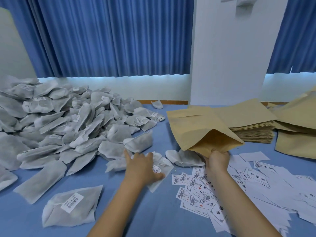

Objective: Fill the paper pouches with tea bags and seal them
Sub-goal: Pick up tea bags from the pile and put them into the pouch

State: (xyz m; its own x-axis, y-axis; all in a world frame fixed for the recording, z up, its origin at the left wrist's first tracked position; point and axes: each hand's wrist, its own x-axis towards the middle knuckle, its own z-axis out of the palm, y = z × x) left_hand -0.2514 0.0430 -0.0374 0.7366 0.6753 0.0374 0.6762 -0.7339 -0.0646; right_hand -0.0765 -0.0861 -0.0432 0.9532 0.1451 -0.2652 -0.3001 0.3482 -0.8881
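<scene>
Left hand [142, 166] and right hand [217, 161] are bare, as are left forearm [118, 204] and right forearm [239, 202].

Nothing could be read with certainty. Left of the paper pouch [196, 132], white tags [72, 202] on the tea bags [51, 120] carried barcodes and small print, too blurred to make out. Below the pouch, paper slips [196, 194] bore black brush characters, ink drawings and red seals, likewise illegible.
</scene>
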